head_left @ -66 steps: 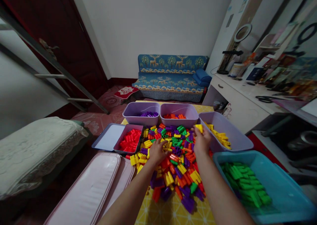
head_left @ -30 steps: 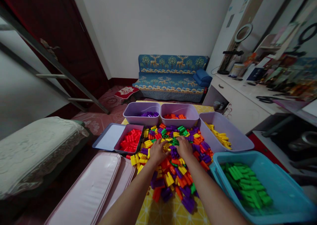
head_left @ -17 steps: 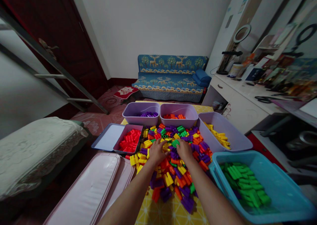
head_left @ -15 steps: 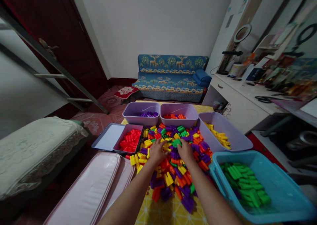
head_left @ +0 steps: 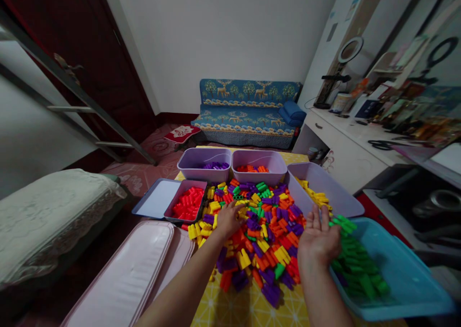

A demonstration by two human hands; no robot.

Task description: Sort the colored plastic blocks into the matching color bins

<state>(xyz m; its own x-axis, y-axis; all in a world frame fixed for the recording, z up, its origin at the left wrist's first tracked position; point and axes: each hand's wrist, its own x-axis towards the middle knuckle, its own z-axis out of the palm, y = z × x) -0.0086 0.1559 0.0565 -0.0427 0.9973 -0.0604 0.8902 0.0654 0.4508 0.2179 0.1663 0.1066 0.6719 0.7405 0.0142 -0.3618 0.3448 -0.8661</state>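
A mixed heap of plastic building blocks (head_left: 262, 255) in purple, orange, yellow, red and green covers the table middle. My left hand (head_left: 229, 220) rests at the heap's left side, fingers apart and touching yellow blocks. My right hand (head_left: 317, 238) is turned palm up at the left rim of the blue bin (head_left: 406, 274), its fingers stretched out. Just past its thumb a green block (head_left: 344, 225) is over the bin's near-left rim, apparently loose from the fingers. Inside that bin lie many green blocks (head_left: 363, 269).
Two purple bins (head_left: 203, 174) (head_left: 259, 176) with purple and orange blocks stand behind the heap. A third lilac bin (head_left: 338, 192) holds yellow ones. Red blocks fill a dark box (head_left: 185, 217) at left, beside pink lids (head_left: 126, 269). The sofa (head_left: 248, 111) is beyond.
My right hand has moved right from the heap to the blue bin, carrying a green block, and has turned palm up and opened. My left hand stays on the heap.
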